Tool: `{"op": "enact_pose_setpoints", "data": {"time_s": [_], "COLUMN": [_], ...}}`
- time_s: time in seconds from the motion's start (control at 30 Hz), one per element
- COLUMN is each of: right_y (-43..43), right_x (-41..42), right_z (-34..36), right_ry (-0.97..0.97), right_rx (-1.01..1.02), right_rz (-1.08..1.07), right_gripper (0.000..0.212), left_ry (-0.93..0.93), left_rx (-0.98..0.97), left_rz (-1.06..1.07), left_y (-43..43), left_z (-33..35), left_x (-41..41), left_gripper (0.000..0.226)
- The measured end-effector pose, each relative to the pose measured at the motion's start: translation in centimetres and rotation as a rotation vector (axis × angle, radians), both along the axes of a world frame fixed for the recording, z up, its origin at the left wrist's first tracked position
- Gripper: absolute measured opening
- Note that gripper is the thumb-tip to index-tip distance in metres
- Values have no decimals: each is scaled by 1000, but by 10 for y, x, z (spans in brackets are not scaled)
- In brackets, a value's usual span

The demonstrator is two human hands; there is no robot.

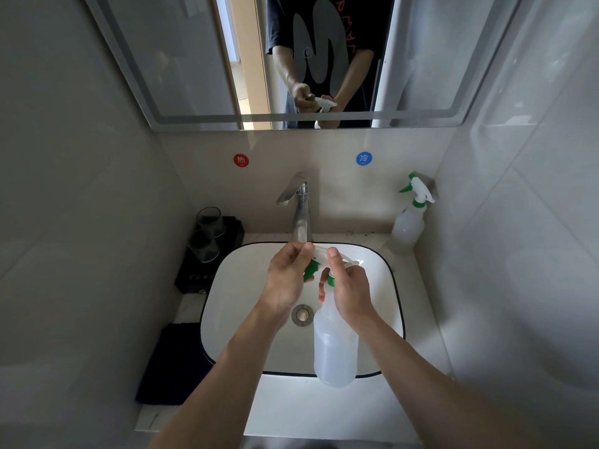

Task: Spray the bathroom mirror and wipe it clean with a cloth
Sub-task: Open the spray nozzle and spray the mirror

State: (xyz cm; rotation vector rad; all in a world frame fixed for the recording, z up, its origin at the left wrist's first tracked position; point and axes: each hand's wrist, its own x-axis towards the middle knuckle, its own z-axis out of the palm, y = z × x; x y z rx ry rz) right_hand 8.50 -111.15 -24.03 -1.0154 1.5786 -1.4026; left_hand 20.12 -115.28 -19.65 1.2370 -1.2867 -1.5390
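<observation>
The person stands at the basin point(246, 306) with the spray bottle point(335, 345) held low over it, the body hanging down toward the near rim and the head tipped up toward the tap point(301, 209). Their right hand point(348, 286) is wrapped round the bottle's neck just under the trigger, thumb lying up along the top of the head. Their left hand point(287, 280) has its fingertips pinched on the green nozzle point(311, 267) at the front. To me it looks like the nozzle is being twisted open before any spraying, though I cannot see which way it is set. To do it well, the right hand should keep the neck firm so only the tip turns, and the twist should be small, aiming for a mist and not a jet. Staying over the basin is sensible, since drips land there. The mirror point(181, 59) hangs above, apparently dry, so the bottle must then be raised and aimed at the glass. The dark cloth point(171, 364) lies folded on the counter left of the basin, within easy reach. A second spray bottle point(408, 225) stands in the far right corner.
</observation>
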Motion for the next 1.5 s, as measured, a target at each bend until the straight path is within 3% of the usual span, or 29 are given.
{"op": "enact_pose_setpoints", "data": {"time_s": [0.13,0.37,0.9,1.0,1.07,1.17,1.23,1.37,1.5], "right_y": [-1,-2,3,7,14,25,31,39,40], "right_x": [0,0,1,-2,-6,-10,-13,-14,-6], "right_z": [-3,-2,5,10,12,16,20,32,30], "right_ry": [-32,-31,-24,-67,17,130,68,181,249], "right_rx": [1,-13,55,89,89,62,75,42,-31], "right_rz": [-8,-10,-14,49,89,173,252,338,301], "right_gripper": [79,84,76,70,62,36,41,52,49], "left_ry": [28,9,-67,-86,-97,-54,-70,-194,-152], "left_rx": [55,-41,2,0,32,103,146,224,294], "left_rz": [30,-62,-96,-129,-148,-134,-153,-286,-507], "left_y": [1,3,-4,-8,-14,-16,-8,11,25], "left_z": [3,3,2,11,18,17,10,-5,-17], "left_x": [1,0,4,10,17,27,31,33,34], "left_gripper": [45,24,24,32,41,28,24,61,70]}}
